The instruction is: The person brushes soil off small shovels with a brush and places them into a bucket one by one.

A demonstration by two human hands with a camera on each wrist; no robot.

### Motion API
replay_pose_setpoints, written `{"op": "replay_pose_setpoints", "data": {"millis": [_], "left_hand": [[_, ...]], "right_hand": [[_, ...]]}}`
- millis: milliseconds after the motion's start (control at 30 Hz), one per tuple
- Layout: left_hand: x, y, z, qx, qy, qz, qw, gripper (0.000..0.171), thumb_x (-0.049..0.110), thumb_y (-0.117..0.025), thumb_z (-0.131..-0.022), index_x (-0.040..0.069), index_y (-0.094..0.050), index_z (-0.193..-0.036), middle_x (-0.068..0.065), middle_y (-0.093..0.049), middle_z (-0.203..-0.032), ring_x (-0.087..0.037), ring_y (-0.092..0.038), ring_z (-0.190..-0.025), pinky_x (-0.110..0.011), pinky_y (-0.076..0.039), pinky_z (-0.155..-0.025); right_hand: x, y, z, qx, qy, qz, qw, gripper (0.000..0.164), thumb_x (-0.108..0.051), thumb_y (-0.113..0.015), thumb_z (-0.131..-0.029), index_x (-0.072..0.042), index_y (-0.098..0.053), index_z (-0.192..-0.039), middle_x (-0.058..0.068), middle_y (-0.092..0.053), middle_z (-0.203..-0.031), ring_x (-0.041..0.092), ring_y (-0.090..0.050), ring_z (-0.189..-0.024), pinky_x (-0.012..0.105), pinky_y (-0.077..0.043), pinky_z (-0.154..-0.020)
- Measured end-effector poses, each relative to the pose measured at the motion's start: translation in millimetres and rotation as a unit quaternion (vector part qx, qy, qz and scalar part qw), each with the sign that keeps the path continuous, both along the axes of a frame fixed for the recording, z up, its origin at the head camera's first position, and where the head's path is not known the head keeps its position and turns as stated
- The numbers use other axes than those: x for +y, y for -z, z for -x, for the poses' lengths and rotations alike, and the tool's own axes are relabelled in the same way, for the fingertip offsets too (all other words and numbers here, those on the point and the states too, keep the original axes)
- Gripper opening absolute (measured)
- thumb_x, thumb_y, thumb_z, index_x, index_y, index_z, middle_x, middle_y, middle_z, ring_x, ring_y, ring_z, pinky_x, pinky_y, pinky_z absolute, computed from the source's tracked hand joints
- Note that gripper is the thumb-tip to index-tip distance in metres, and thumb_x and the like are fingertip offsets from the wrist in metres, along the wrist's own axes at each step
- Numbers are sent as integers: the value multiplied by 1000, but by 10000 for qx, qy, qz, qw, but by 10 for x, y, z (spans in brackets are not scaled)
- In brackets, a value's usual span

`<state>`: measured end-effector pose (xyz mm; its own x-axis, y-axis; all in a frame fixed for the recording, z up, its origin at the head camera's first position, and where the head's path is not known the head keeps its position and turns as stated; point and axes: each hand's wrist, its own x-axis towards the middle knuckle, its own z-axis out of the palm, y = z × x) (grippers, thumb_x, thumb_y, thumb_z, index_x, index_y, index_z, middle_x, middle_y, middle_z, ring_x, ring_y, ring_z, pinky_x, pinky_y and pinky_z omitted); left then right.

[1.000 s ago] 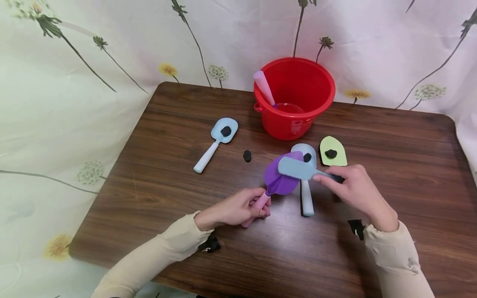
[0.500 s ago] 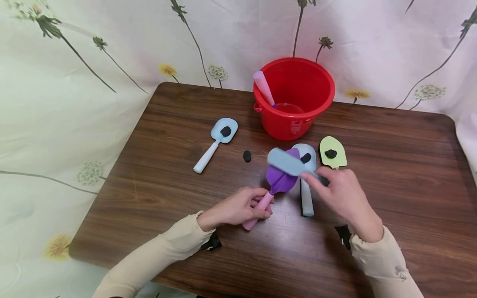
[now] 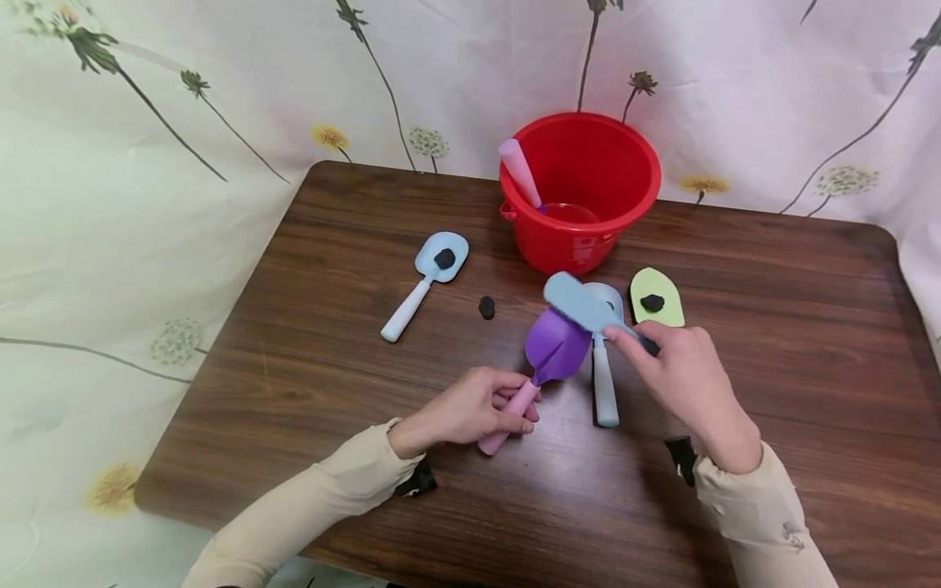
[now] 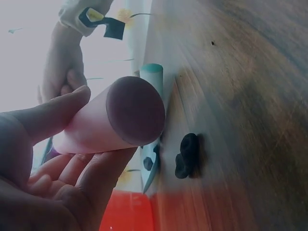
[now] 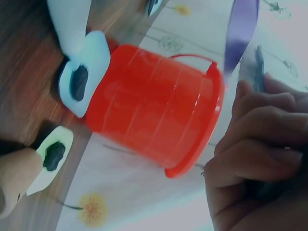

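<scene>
My left hand [image 3: 466, 408] grips the pink handle [image 4: 103, 122] of a toy shovel whose purple blade [image 3: 553, 351] points up and away. In my right hand [image 3: 684, 376] is the dark handle of a tool with a long, flat, light blue head [image 3: 577, 302]. That head overlaps the purple blade's upper edge in the head view and looks thin, seen edge-on, in the right wrist view. Underneath lies a blue shovel [image 3: 604, 384] with a dark lump [image 5: 79, 83] on it, mostly covered from above. My right fingers hide most of the dark handle.
A red bucket [image 3: 569, 245] stands behind, with a pink handle [image 3: 519, 171] leaning inside. Another blue shovel [image 3: 426, 282] bears a dark lump. One loose dark lump [image 3: 487, 308] lies on the table [image 3: 331, 351]. A green shovel [image 3: 657, 286] with a lump sits at right.
The right hand has moved left, and its light blue head has swung across the purple blade to its upper edge, tilting upward. The left hand has shifted only slightly.
</scene>
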<state>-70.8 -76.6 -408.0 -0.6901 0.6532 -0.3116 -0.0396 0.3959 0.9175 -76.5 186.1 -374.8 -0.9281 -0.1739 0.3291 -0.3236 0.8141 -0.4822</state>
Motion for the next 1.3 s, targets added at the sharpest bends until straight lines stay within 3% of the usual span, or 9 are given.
{"op": "replay_pose_setpoints", "data": {"millis": [167, 267, 400, 533, 633, 767, 1033, 1133, 1300], "left_hand": [[-7, -3, -7, -10, 69, -23, 10000, 27, 6, -73, -84, -1, -64, -109, -13, -73, -96, -6, -70, -79, -19, -56, -69], [-16, 8, 3, -4, 132, -136, 9998, 28, 5, -71, -85, -3, -62, -111, -17, -73, -98, -7, -70, -82, -19, -56, -71], [-38, 14, 33, -207, 210, -354, 9989, 29, 2, -67, -87, -7, -58, -113, -22, -71, -101, -8, -69, -85, -19, -55, -74], [-70, -12, 56, -543, 315, -538, 9966, 29, 1, -65, -88, -9, -56, -114, -25, -69, -103, -12, -69, -88, -21, -54, -77], [-97, -43, 62, -815, 418, -587, 9941, 30, -1, -64, -88, -9, -55, -116, -26, -69, -104, -20, -70, -89, -23, -55, -77], [-138, -71, 67, -936, 620, -530, 9923, 30, 0, -63, -89, -8, -56, -117, -22, -69, -104, -29, -69, -91, -28, -56, -78], [-262, -95, 104, -359, 1187, -144, 9922, 27, 7, -65, -89, -1, -60, -115, -15, -71, -99, -8, -64, -83, -20, -51, -73], [-302, -104, 121, -162, 1317, -80, 9911, 27, 8, -66, -89, 0, -60, -114, -15, -71, -97, -6, -64, -83, -19, -51, -74], [-340, -121, 146, -261, 1264, -130, 9916, 27, 6, -64, -90, -1, -61, -115, -17, -70, -96, -10, -65, -81, -20, -52, -73]], "right_hand": [[100, 1, 40, -137, 548, 163, 9983, 45, -33, -68, -90, -12, -48, -56, -6, -26, -47, 14, -29, -46, 27, -24, -44], [133, 32, 41, -62, 431, 278, 9987, 39, -30, -71, -88, -12, -53, -58, -6, -30, -47, 11, -31, -45, 24, -24, -43], [156, 91, 20, -57, -534, 499, 9973, 19, -20, -77, -82, -19, -63, -69, -12, -39, -51, 3, -35, -49, 17, -29, -47], [178, 113, 8, -285, -1575, 406, 9863, 23, -18, -82, -76, -26, -62, -70, -18, -41, -54, -1, -36, -52, 13, -31, -51], [198, 113, 8, -412, -1866, 224, 9813, 24, -21, -83, -74, -29, -61, -69, -21, -40, -53, -1, -35, -53, 14, -30, -51], [246, 120, 31, -591, -1871, 211, 9803, 20, -21, -82, -76, -29, -64, -72, -22, -45, -56, -2, -37, -55, 13, -32, -52], [385, 128, 87, -876, -1437, 594, 9839, 18, -15, -78, -81, -23, -64, -72, -16, -42, -54, 0, -40, -51, 15, -34, -50], [437, 118, 100, -991, -1132, 682, 9863, 14, -16, -77, -82, -20, -66, -74, -13, -42, -51, 3, -41, -49, 17, -34, -48], [541, 100, 119, -1048, -736, 716, 9892, 11, -19, -75, -85, -15, -68, -77, -9, -41, -52, 5, -39, -48, 21, -31, -44]]}}
